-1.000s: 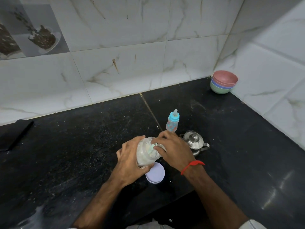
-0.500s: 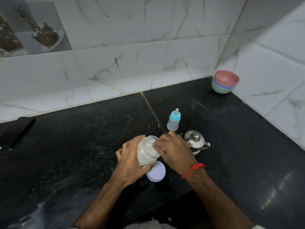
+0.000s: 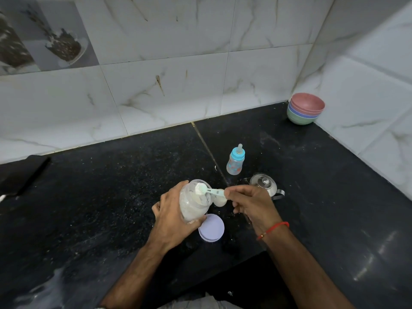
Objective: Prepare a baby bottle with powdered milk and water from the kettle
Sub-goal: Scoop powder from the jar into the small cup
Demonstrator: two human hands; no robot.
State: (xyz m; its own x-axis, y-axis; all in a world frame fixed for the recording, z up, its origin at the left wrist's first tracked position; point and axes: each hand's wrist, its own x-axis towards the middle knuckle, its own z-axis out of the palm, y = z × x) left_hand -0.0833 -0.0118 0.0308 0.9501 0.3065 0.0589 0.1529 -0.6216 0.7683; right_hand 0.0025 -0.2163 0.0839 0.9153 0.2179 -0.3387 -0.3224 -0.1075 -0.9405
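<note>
Left hand [image 3: 172, 216] grips the tilted powder jar [image 3: 194, 202]. Right hand [image 3: 252, 202] pinches the scoop [image 3: 208, 191], heaped bowl at the jar mouth. Baby bottle [image 3: 235, 162] stands capped on the tabletop [image 3: 323, 197].

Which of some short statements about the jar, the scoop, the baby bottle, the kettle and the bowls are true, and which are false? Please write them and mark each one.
1. The left hand holds the powder jar tilted. True.
2. The baby bottle lies on its side with its cap off. False: it stands upright on the counter, with its blue cap and teat on.
3. The right hand holds a scoop with white powder at the mouth of the jar. True.
4. The jar's lid is screwed on the jar. False: it lies on the counter beside the left hand.
5. The stacked bowls sit in the far right corner. True.
6. The kettle is being poured. False: it stands on the counter with no hand on it.
</note>
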